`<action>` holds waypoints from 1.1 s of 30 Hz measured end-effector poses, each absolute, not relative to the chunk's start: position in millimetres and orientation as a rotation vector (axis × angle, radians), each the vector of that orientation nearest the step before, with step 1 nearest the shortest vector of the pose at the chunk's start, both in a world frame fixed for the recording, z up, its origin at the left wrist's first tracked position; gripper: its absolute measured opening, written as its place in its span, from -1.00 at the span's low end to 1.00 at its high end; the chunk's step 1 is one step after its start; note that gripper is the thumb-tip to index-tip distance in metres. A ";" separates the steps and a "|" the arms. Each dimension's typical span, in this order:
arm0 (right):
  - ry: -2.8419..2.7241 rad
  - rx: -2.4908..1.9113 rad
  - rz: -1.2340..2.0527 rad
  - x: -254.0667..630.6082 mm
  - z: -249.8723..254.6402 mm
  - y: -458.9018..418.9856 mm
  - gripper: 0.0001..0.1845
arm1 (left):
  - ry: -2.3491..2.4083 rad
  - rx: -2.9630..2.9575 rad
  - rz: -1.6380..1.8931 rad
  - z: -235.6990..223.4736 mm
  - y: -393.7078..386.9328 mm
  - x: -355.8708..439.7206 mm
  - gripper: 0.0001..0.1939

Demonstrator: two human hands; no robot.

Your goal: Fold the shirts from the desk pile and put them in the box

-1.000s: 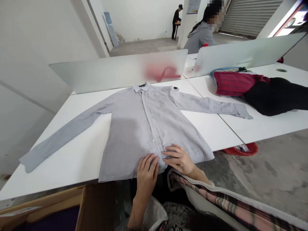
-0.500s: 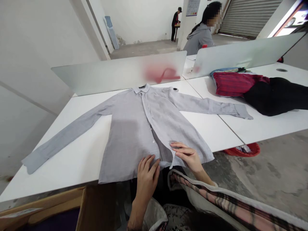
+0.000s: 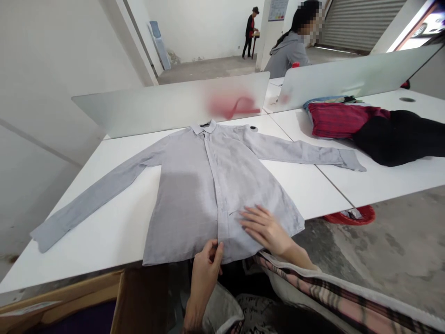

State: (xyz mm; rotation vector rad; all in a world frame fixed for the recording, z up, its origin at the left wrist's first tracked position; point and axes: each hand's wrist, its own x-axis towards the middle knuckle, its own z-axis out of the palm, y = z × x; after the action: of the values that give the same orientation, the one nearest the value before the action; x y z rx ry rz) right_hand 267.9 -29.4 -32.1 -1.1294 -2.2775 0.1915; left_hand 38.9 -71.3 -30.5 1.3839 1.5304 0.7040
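A light grey button-up shirt (image 3: 187, 195) lies face up on the white table, collar toward the divider and sleeves spread to both sides. Its front edges overlap along the placket. At the bottom hem, my left hand (image 3: 206, 266) pinches the shirt by the end of the placket. My right hand (image 3: 266, 229) rests on the right front panel, fingers stretched out and slightly blurred. Some of the hem is hidden behind my hands.
A frosted divider (image 3: 156, 106) borders the far table edge (image 3: 114, 157). Folded clothes (image 3: 344, 120) and a black garment (image 3: 399, 139) lie right. A red bin (image 3: 368, 215) stands below; a cardboard box (image 3: 120, 297) is at lower left. A person in grey (image 3: 288, 53) sits beyond.
The right front panel has moved left over the other, covering the gap and the lower buttons. My right hand has let go of its edge and opened flat; my left has closed on the hem.
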 end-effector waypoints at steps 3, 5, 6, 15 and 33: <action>-2.051 -1.465 0.042 307.4 -36.6 -30.3 -0.60 | 1.698 1.442 0.710 -27.4 -71.1 9.6 -0.57; -1.858 -1.739 -0.096 337.9 -44.1 -34.1 -0.52 | 1.993 1.537 0.781 -22.6 -69.9 -17.2 -0.58; -1.780 -1.857 -0.151 352.3 -48.2 -36.6 -0.47 | 2.187 1.605 0.813 -19.9 -69.2 -30.9 -0.59; -1.731 -1.933 0.110 360.1 -51.0 -47.8 -0.58 | 2.682 1.763 0.510 -11.8 -63.1 -88.4 -0.46; -1.709 -2.546 0.066 575.8 -36.8 109.4 -0.41 | 1.659 2.816 0.439 -37.5 -24.2 56.2 -0.46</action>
State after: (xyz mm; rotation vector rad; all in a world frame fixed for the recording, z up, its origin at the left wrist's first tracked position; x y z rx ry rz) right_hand 575.8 109.4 -36.8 -2.5459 -1.7092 0.0660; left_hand 56.2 -24.2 -37.5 2.8161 1.6588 0.4391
